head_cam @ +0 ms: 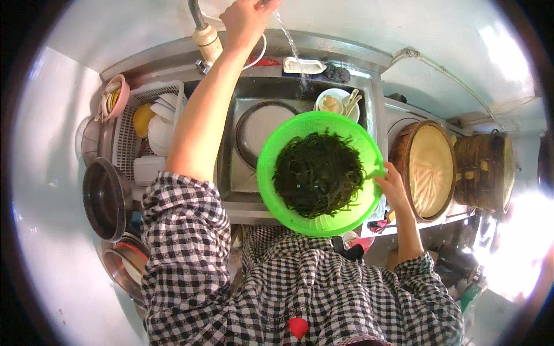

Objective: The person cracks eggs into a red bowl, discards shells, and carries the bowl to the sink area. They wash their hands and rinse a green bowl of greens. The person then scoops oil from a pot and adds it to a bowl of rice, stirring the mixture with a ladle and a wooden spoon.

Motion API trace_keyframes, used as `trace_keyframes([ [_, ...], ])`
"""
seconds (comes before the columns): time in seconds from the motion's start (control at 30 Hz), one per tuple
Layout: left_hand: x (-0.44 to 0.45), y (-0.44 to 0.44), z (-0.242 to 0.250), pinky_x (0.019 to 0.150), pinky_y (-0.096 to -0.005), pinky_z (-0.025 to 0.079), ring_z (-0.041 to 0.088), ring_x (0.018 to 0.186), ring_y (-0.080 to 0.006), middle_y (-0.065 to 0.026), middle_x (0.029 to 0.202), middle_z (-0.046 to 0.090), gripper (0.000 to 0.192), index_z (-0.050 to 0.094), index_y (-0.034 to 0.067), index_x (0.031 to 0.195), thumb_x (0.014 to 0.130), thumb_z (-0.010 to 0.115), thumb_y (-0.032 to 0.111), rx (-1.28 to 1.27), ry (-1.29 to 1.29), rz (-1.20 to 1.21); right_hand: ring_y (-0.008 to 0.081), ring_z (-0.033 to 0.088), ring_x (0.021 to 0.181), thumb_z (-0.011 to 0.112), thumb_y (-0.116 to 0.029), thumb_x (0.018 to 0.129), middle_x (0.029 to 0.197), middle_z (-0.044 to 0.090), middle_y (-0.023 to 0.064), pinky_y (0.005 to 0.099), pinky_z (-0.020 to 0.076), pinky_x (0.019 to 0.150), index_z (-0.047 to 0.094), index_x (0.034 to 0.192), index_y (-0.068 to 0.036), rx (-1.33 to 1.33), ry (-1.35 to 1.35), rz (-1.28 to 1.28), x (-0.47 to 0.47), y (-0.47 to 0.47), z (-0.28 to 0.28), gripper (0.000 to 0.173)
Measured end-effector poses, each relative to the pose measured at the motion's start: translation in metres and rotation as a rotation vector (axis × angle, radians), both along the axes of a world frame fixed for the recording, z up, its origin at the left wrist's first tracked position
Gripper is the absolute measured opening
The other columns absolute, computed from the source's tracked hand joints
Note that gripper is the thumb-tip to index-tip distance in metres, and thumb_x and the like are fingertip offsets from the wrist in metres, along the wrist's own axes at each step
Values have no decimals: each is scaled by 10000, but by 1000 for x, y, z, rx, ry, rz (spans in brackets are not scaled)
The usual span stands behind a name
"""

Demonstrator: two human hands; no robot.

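My right hand [391, 184] grips the right rim of a bright green plastic mesh basket [268, 173]. A heap of dark green shredded strips, seemingly seaweed [318, 175], lies in it. The basket is above the front right of a steel sink [223, 151]. At the top edge of view, my left hand [247, 19] is curled around the end of the faucet spout, mostly hidden by the fingers. A stream of water [292, 43] falls from there into the back of the sink, behind the basket. A round pan or lid [264, 129] lies in the sink, partly covered by the basket.
Bowls with spoons [337, 101] sit at the sink's back right corner. Left stand a white dish rack [125, 142], a pink bowl [119, 97] and a dark metal basin [104, 201]. Cloth-lined steamers [430, 171] stand on the right. A white brush [304, 66] lies on the back ledge.
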State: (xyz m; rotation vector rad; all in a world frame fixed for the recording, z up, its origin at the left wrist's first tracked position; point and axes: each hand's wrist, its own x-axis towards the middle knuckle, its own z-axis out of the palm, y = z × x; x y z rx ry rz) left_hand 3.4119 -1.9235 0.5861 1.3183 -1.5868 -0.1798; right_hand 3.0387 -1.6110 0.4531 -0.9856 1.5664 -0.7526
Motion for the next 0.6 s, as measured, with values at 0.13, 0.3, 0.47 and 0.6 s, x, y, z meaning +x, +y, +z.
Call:
trace_keyframes([
  [0.13, 7, 0, 1, 563, -315, 435, 570, 581, -174, -100, 632, 635, 375, 687, 9, 787, 800, 715, 383, -99, -87, -22, 110, 586, 691, 577, -33, 828, 879, 647, 66, 243, 447, 560, 457, 1250, -25, 36, -23, 96, 55, -12, -17, 438],
  [0.3, 16, 15, -2, 568, -288, 457, 602, 594, -131, -64, 666, 670, 381, 715, 40, 844, 783, 714, 416, 28, 76, -138, 170, 629, 691, 633, -75, 799, 915, 649, 132, 325, 502, 527, 466, 1212, 14, 81, -8, 148, 128, -27, -33, 454],
  [0.47, 31, 11, -28, 693, -251, 473, 605, 743, -94, -57, 821, 704, 408, 707, 25, 971, 807, 720, 399, 28, 260, -240, 293, 663, 721, 620, -98, 811, 933, 636, 211, 362, 545, 549, 401, 1286, 22, 96, 55, 258, 152, -40, -56, 536],
  [0.6, 61, -24, -74, 916, -306, 457, 607, 1024, -196, -117, 1130, 652, 349, 624, -9, 1161, 953, 527, 254, -70, -516, 6, 322, 561, 1002, 729, -268, 732, 1150, 536, 239, 469, 462, 774, 420, 1319, -106, -89, 323, 611, 149, -45, -66, 682],
])
